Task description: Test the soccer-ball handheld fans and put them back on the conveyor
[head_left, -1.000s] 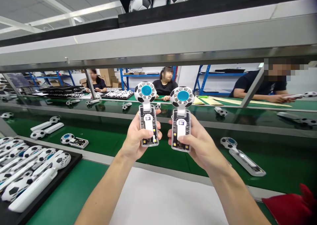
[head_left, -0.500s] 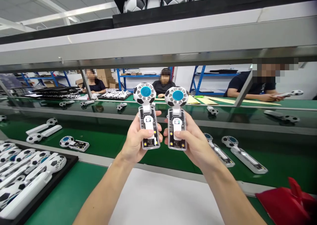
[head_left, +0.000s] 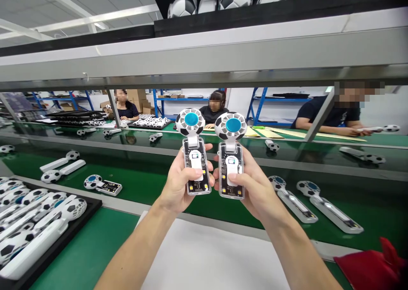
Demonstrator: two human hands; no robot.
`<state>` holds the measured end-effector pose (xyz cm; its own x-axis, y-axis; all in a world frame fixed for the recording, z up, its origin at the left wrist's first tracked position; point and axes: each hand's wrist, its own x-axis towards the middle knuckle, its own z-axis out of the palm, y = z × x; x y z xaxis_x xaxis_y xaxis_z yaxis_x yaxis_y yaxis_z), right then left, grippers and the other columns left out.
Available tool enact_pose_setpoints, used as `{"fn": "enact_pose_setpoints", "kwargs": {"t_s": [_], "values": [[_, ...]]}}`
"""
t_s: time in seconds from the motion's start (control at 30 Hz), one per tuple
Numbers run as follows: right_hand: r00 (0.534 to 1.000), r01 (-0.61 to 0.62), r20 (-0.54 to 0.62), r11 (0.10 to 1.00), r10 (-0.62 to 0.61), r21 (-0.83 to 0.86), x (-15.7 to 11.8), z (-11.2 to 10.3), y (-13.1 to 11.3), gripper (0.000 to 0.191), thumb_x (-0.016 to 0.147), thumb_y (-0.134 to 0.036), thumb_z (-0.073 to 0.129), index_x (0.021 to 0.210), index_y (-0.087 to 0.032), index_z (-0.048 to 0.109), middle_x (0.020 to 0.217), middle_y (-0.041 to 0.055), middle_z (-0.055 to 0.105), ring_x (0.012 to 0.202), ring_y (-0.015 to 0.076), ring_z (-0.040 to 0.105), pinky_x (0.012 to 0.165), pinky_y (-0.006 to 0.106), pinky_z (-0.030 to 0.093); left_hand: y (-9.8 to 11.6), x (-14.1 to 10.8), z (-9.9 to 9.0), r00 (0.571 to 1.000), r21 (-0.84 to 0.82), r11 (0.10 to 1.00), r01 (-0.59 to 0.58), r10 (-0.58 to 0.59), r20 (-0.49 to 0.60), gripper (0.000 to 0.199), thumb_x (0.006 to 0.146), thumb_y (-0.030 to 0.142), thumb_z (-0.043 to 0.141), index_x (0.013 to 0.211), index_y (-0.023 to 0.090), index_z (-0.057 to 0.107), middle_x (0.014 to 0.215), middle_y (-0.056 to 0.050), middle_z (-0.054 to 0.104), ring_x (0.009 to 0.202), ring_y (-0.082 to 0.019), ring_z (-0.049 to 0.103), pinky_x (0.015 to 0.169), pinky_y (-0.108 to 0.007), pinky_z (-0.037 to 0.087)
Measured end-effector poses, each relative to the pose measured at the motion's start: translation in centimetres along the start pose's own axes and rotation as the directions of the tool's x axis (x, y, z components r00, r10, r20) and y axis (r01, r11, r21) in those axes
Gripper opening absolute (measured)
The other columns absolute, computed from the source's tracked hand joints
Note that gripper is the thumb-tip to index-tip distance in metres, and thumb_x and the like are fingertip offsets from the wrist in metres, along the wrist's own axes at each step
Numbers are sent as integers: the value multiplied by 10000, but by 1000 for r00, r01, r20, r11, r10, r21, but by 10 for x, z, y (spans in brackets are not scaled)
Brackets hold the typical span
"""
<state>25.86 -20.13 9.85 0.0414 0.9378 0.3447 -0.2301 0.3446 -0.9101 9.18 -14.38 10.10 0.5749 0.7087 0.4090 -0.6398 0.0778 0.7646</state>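
Observation:
Two small handheld fans with football-patterned heads stand upright side by side, blue discs facing me. My left hand (head_left: pixel 175 183) is closed around the clear handle of the left fan (head_left: pixel 192 120), thumb on its white front strip. Likewise, my right hand (head_left: pixel 256 188) grips the right fan (head_left: pixel 233 126) with the thumb on its strip. Dark circuit boards with yellow squares show through both handles. The two fans are close together but apart. Behind and below them runs a green conveyor belt (head_left: pixel 153 171).
A black tray (head_left: pixel 92 209) full of fans lies at left. More fans rest on the belt, including a long clear-handled one (head_left: pixel 338 211) at right. White paper (head_left: pixel 210 256) and red cloth (head_left: pixel 366 266) lie in front. A shelf (head_left: pixel 204 62) crosses overhead; several people sit opposite.
The view has shifted slightly, so the surroundings appear farther right. Both hands keep their hold on the fans. At far left, a person opposite now has a small football-patterned object raised.

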Motion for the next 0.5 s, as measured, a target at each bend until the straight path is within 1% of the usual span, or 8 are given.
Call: {"fn": "enact_pose_setpoints", "kwargs": {"t_s": [0.13, 0.3, 0.43, 0.5], "values": [[1000, 9, -14, 1000, -9, 4, 0, -1, 0, 753, 817, -239, 689, 1474, -351, 339, 1128, 50, 662, 870, 219, 688, 720, 371, 606, 0, -1, -1, 999, -29, 1000, 0, 1, 32, 544, 762, 169, 705, 1290, 196, 576, 854, -17, 651, 650, -149, 655, 607, -271, 535], [999, 39, -23, 999, -40, -15, 0, -1, 2, 738, 816, -246, 688, 1466, -354, 354, 1209, 54, 638, 875, 212, 681, 707, 374, 618, 1, -1, -5, 998, -26, 1000, -12, 14, 60, 536, 785, 156, 693, 1306, 193, 571, 876, -27, 648, 673, -148, 652, 633, -277, 530], [999, 39, -28, 998, -40, -47, 0, -1, 3, 713, 821, -265, 693, 1448, -352, 366, 1119, 37, 658, 903, 228, 684, 730, 394, 618, 0, 0, -7, 998, -23, 1000, -7, 8, 57, 525, 785, 153, 682, 1297, 194, 577, 870, -35, 655, 674, -154, 651, 627, -280, 523], [996, 51, -66, 998, -54, -41, 1, 1, 3, 689, 794, -268, 736, 1395, -347, 408, 1118, 31, 665, 892, 224, 690, 722, 377, 614, 0, 0, -7, 999, -21, 1000, -11, 12, 50, 519, 778, 138, 675, 1286, 192, 582, 863, -35, 656, 667, -151, 647, 621, -276, 516]]}}
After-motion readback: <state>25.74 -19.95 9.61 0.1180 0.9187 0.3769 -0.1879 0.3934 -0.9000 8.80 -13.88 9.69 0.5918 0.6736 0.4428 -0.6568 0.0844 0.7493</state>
